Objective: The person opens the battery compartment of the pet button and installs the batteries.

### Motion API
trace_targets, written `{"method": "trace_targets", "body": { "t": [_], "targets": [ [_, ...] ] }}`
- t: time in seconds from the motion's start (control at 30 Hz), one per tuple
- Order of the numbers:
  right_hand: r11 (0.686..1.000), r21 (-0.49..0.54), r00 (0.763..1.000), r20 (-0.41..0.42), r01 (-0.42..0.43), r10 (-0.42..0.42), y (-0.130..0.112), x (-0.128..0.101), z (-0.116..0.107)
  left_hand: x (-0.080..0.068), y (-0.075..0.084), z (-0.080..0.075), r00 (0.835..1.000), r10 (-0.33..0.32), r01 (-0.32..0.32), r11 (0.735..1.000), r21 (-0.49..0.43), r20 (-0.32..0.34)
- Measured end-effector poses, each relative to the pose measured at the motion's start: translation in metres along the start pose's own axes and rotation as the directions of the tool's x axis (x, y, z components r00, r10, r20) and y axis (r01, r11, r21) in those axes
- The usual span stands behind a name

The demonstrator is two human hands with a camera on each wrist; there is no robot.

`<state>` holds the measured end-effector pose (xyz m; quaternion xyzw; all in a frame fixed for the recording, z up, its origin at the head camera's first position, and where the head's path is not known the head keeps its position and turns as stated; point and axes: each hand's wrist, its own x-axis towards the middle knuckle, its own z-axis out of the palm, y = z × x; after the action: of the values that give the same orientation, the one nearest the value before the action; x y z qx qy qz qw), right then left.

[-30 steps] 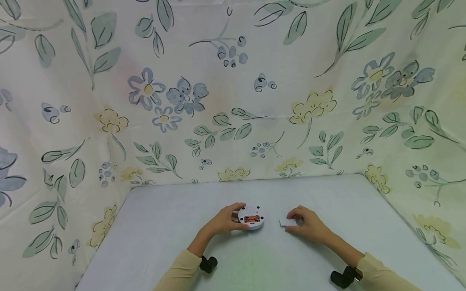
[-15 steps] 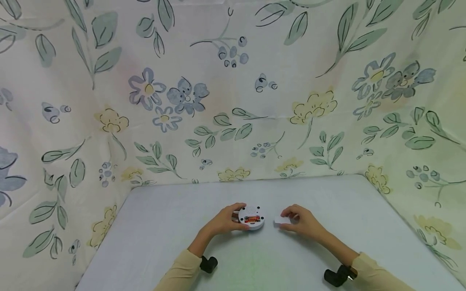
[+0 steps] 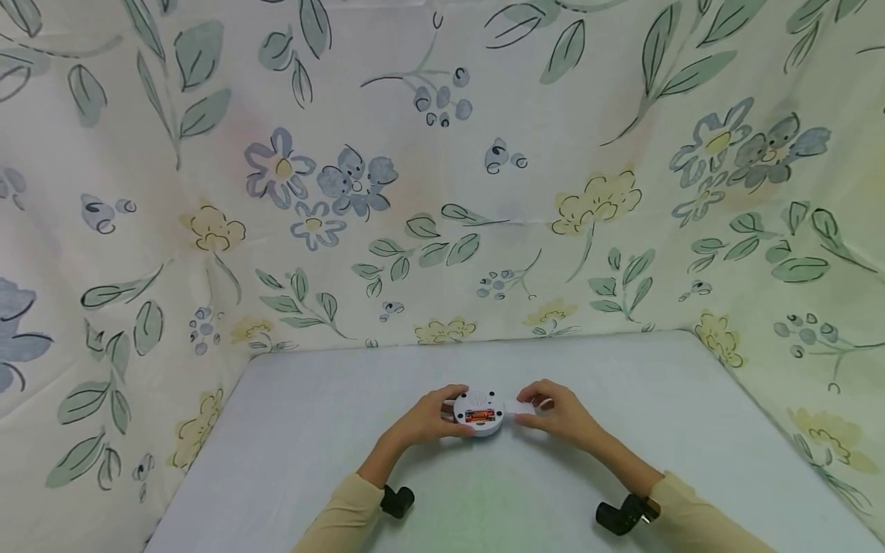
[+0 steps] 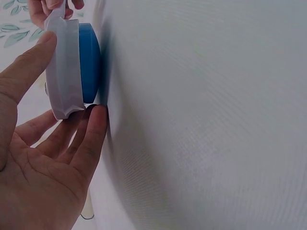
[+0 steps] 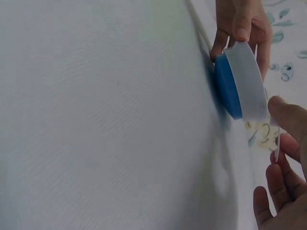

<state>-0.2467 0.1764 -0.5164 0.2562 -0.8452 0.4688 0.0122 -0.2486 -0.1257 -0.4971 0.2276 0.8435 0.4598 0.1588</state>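
Note:
A round white device [image 3: 477, 412] with a blue underside [image 4: 90, 62] lies on the pale table [image 3: 311, 438], its open back showing an orange battery [image 3: 478, 416]. My left hand [image 3: 445, 415] grips the device's left edge between thumb and fingers, as the left wrist view also shows. My right hand [image 3: 524, 408] pinches a small white cover piece [image 3: 514, 407] right against the device's right edge. In the right wrist view the device [image 5: 244, 81] stands edge-on, with my right hand's fingers [image 5: 285, 177] just beside it.
Floral cloth [image 3: 442, 192] hangs as walls behind and on both sides of the table. Black wrist cameras [image 3: 396, 501] [image 3: 618, 516] sit on both forearms. Bare table surface lies around the hands.
My right hand has carried the white cover piece leftward from the table, up to the device's right edge. The left hand and the device have stayed put.

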Motion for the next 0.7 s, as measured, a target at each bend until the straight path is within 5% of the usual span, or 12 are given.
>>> {"method": "trace_targets", "body": {
  "t": [0.7],
  "targets": [
    [0.991,-0.004,0.991,-0.006,0.137,-0.137,-0.023,0.021,0.028,0.001,0.001,0.002,0.999,0.048,-0.048,0.999,0.012,-0.012]
  ]
}}
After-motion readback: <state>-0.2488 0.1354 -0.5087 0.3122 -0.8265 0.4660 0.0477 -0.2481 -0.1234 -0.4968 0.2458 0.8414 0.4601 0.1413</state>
